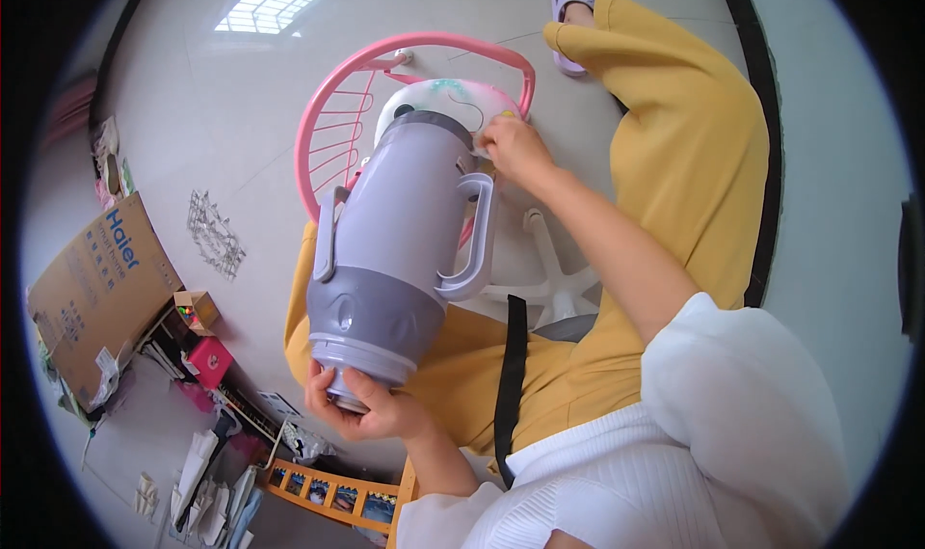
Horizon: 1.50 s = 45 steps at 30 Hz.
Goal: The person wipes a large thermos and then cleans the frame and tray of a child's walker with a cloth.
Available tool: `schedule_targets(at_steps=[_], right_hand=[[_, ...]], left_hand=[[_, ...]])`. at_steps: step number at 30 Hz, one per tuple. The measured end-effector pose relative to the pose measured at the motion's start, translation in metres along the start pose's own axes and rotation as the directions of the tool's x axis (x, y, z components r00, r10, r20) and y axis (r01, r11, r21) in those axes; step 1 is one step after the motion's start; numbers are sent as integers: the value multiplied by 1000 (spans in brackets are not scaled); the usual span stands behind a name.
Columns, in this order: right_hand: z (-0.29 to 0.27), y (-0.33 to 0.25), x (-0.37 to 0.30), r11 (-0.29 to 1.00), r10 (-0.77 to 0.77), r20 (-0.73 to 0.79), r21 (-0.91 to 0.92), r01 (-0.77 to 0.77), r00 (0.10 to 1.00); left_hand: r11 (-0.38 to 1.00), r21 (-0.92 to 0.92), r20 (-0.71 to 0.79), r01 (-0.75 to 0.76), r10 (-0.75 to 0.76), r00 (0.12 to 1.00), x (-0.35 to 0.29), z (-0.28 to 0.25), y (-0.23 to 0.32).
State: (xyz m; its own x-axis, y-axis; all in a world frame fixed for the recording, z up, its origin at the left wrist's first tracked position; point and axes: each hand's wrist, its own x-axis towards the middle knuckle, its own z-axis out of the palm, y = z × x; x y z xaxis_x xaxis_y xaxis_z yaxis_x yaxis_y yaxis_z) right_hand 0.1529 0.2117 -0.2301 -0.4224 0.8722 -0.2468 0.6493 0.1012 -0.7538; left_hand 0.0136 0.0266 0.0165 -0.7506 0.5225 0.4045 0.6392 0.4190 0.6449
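A lavender vacuum jug (405,192) lies tilted in front of me, its neck toward me and its grey base against a white seat (424,93). It has a side handle (474,245) on the right and a carrying handle (330,233) on the left. My left hand (371,406) is wrapped round the neck end from below. My right hand (518,151) is beside the base, fingers pinched together at the jug's right edge. Something small and pale shows at those fingertips; I cannot tell what it is.
A pink rail frame (310,130) curves round the white seat. White plastic legs (556,291) stand below, between my knees. To the left are a cardboard box (101,294), a pink box (209,359) and a wooden rail (332,496). A wall (829,183) rises on the right.
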Motion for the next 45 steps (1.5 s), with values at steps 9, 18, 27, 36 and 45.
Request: schedule_targets(at_steps=[9,18,27,36,45], right_hand=[[-14,-23,21,811,336,-116,540,-225,935],[-24,-16,27,603,205,132,764,-232,970],[-9,-33,12,872,-29,-141,480,94,990],[-9,-47,35,925,-23,-222,365,105,975],[-2,-13,0,981,80,-196,191,-42,977]], left_hand=[[996,-4,47,-84,84,995,-21,-16,-11],[997,24,89,-69,67,994,-14,-19,-17],[992,50,93,-115,110,989,-12,-23,-20],[991,74,105,-109,101,989,-13,-26,-19],[995,29,101,-93,89,991,-11,-22,-19]])
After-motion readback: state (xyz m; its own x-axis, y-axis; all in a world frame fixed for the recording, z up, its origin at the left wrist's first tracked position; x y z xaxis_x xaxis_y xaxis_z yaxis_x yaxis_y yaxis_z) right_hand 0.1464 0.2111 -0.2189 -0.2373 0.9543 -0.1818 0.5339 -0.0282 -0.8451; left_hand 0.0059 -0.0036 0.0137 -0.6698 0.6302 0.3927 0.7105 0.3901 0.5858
